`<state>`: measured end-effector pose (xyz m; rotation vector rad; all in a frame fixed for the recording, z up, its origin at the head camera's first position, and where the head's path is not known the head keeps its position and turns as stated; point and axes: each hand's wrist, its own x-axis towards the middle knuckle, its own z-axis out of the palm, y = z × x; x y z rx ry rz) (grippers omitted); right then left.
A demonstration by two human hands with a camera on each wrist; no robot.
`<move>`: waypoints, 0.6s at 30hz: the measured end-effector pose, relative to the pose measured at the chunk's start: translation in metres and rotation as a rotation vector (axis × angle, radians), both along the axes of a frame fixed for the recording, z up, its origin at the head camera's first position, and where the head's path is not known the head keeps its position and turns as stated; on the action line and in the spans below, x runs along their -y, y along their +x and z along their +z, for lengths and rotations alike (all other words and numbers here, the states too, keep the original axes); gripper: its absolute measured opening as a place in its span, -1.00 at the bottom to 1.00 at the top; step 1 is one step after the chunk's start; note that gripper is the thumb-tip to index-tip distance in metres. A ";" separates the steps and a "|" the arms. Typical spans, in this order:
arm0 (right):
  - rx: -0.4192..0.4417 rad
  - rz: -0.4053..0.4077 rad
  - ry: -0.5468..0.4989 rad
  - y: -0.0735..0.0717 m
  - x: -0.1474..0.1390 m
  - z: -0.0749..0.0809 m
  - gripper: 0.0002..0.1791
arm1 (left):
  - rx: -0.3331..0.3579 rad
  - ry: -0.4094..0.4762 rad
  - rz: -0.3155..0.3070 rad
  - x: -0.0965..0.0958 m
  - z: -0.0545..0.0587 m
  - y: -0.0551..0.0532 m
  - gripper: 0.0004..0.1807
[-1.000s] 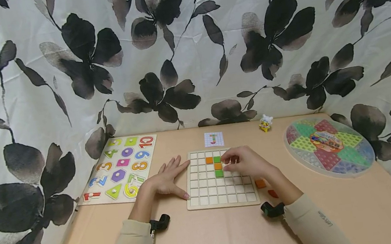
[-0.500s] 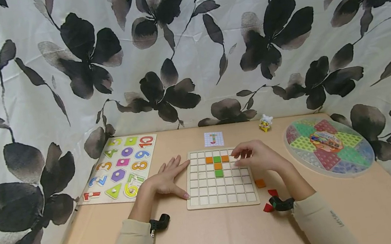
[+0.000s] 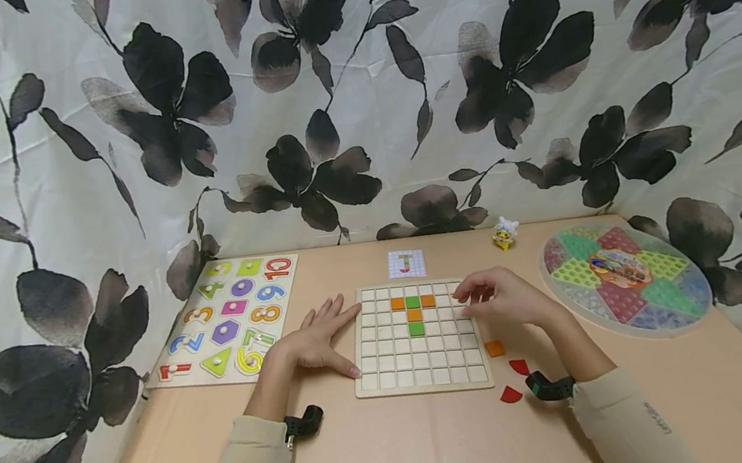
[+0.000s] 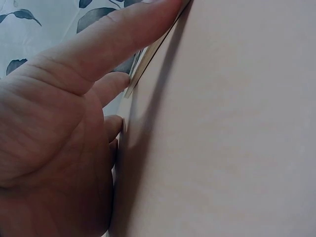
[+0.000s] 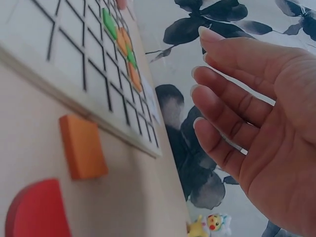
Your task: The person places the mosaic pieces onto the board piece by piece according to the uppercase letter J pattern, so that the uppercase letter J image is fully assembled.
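Note:
In the head view a white gridded board (image 3: 389, 360) lies on the table. A row of orange, green (image 3: 413, 302) and orange tiles sits near its far edge, with an orange tile (image 3: 414, 315) and a green tile (image 3: 416, 329) below the middle one. My left hand (image 3: 309, 345) rests spread at the board's left edge, thumb and index finger touching it. Over the board's right edge hovers my right hand (image 3: 504, 296); the right wrist view shows its fingers (image 5: 222, 133) loosely bent, holding nothing. An orange square tile (image 5: 83, 148) lies just off the board's right side.
Two red pieces (image 3: 510, 395) lie near my right wrist. Behind the board is a small pattern card (image 3: 406, 264), with a toy figure (image 3: 503, 233) to its right. A number puzzle board (image 3: 225, 333) lies left, a round patterned board (image 3: 662, 277) right. Floral cloth (image 3: 395, 101) hangs behind.
My right hand has let go of an orange tile, now right of the top green tile, and drawn back to the right. Both red pieces have come into full view. My left hand stays put.

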<state>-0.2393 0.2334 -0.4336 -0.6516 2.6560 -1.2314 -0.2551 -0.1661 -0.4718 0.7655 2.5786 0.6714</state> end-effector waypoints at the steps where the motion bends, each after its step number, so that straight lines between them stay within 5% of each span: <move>1: 0.004 0.002 -0.006 0.001 -0.002 -0.001 -0.71 | 0.001 0.002 0.000 0.000 0.000 0.000 0.37; 18: 0.084 0.066 -0.026 0.003 -0.027 -0.016 -0.69 | 0.012 0.013 0.004 0.000 -0.001 0.000 0.38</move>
